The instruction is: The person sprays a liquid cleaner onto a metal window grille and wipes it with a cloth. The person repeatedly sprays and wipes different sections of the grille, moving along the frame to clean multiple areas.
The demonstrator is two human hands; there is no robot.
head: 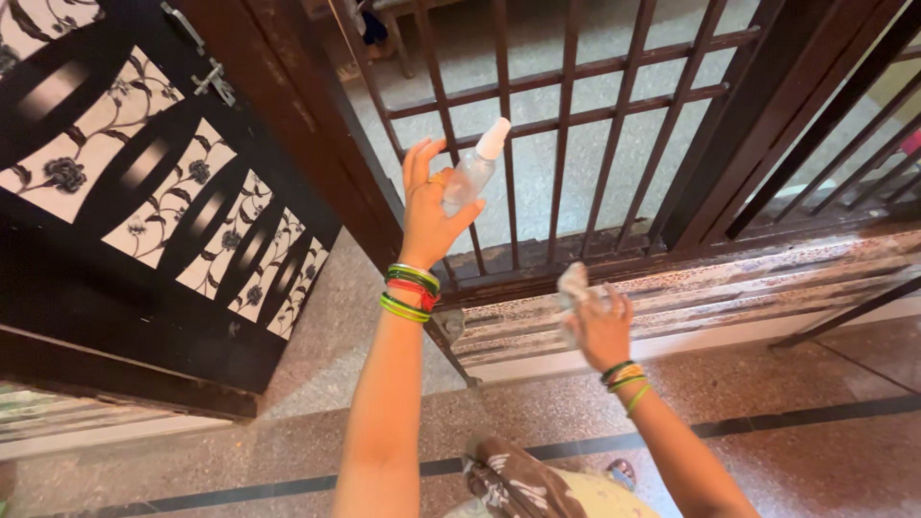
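1. One package in sight: a small clear plastic spray bottle (472, 173) with a white cap, slim and round, tilted with the cap up and to the right.
2. It sits raised in front of the dark metal grille (614, 115).
3. No labels, signs or screens in view.

My one head camera looks steeply down and forward, close over my raised arms, facing the gate (614, 125) and floor (787, 384).
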